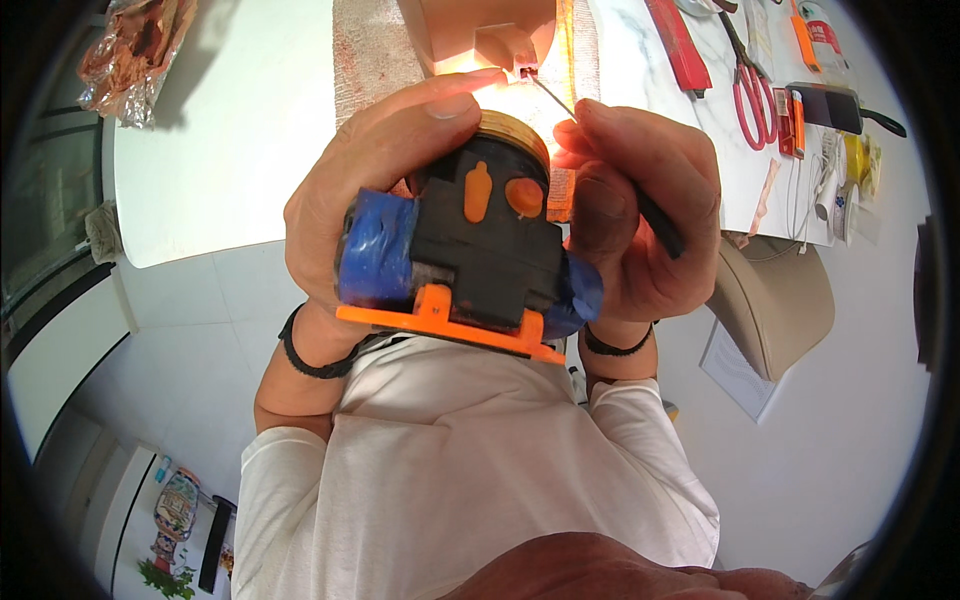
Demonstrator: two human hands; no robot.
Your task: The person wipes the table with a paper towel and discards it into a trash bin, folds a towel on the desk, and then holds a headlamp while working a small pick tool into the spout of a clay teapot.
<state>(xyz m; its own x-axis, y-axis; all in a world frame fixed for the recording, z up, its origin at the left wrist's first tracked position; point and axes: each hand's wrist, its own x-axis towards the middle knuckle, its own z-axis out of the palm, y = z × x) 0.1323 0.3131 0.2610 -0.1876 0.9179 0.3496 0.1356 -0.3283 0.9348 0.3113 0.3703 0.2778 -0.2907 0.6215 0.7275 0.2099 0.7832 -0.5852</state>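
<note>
Black and orange, the headlamp (470, 255) sits clamped in your left hand (375, 190), thumb across its brass-coloured rim, while your right hand (640, 215) beside it pinches a thin probe tool (655, 218) whose tip reaches just past the lamp's front edge. Blue tape (375, 250) already wraps both sides, so the probing at the front looks like what's left; scissors (750, 85) lie on the table (200, 150) beyond your right hand.

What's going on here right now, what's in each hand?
A person holds a black and orange headlamp, wrapped in blue tape, up close in the left hand, thumb along its brass-coloured rim. The right hand pinches a thin black-handled probe whose metal tip points past the lamp's front. On the white table behind lie red scissors and a crumpled foil bag.
</note>
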